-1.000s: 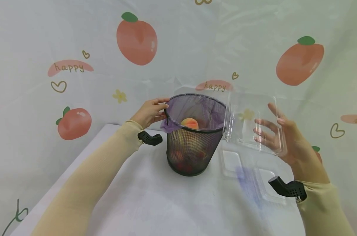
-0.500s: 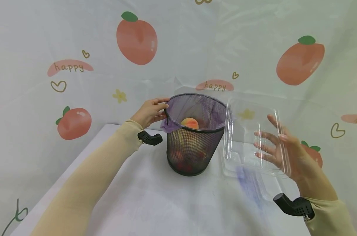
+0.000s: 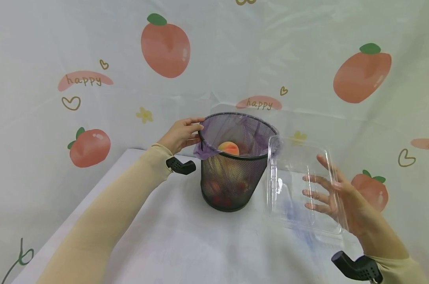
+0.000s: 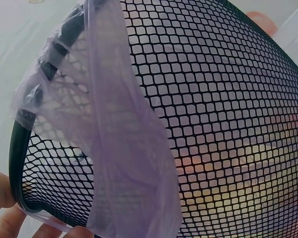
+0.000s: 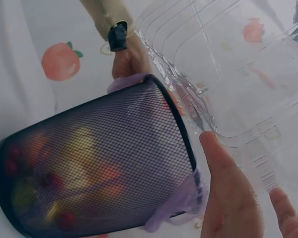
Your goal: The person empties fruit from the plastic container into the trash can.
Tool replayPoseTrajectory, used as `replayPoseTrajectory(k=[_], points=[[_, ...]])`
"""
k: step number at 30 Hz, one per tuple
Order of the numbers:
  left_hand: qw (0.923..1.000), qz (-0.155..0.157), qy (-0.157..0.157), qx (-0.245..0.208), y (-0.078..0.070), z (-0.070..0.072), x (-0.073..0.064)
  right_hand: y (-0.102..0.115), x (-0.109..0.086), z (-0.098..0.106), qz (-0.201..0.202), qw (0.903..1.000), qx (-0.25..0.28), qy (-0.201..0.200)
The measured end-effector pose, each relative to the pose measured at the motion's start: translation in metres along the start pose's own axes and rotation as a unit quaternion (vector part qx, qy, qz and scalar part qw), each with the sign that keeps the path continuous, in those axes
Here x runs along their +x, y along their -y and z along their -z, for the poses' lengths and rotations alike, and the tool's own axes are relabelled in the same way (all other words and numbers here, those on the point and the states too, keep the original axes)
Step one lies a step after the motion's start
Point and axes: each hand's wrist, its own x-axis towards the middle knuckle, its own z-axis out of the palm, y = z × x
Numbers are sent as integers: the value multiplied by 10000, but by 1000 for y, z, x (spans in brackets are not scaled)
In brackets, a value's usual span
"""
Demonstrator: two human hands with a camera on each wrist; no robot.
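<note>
A black wire mesh wastebasket (image 3: 232, 181) stands on the white table, lined with a thin purple plastic bag (image 4: 134, 148) folded over its rim. A peach (image 3: 229, 148) shows inside; more red and yellow fruit (image 5: 77, 163) appears through the mesh lower down. My left hand (image 3: 181, 135) grips the basket's left rim, thumb and fingers on either side of it. To the right of the basket, my right hand (image 3: 345, 203) holds a clear plastic box (image 3: 289, 169) by its right edge, tilted up. Its fingers show through the clear plastic, and the box's left edge overlaps the basket's rim in the head view.
Behind the white-covered table (image 3: 186, 248) hangs a pale cloth (image 3: 214, 51) printed with peaches and hearts. A blue smudge (image 3: 299, 225) marks the tabletop behind the held box. Each wrist carries a black camera mount (image 3: 180, 166).
My right hand has lowered the clear box toward the table, and the box now covers the clear plastic pieces seen lying there earlier. The left hand and the basket stay put.
</note>
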Motion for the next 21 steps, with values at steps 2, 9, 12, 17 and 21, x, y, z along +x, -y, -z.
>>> replayPoseTrajectory(k=[2,9,12,17,21], points=[[10000,-14,18,-19,0,0,0,-3,-2,0,-52,9999,-88,-26],[10000,-28,54,-32,1,0,0,-12,-5,-5,-68,9999,72,50],[10000,-14,49,-17,1,0,0,-17,-7,-8,-149,9997,131,122],[10000,35,7,-35,1,0,1,-26,-10,-8,-264,9992,53,280],[10000,74,-36,-45,1,0,1,-33,-13,-8,-412,9986,-50,325]])
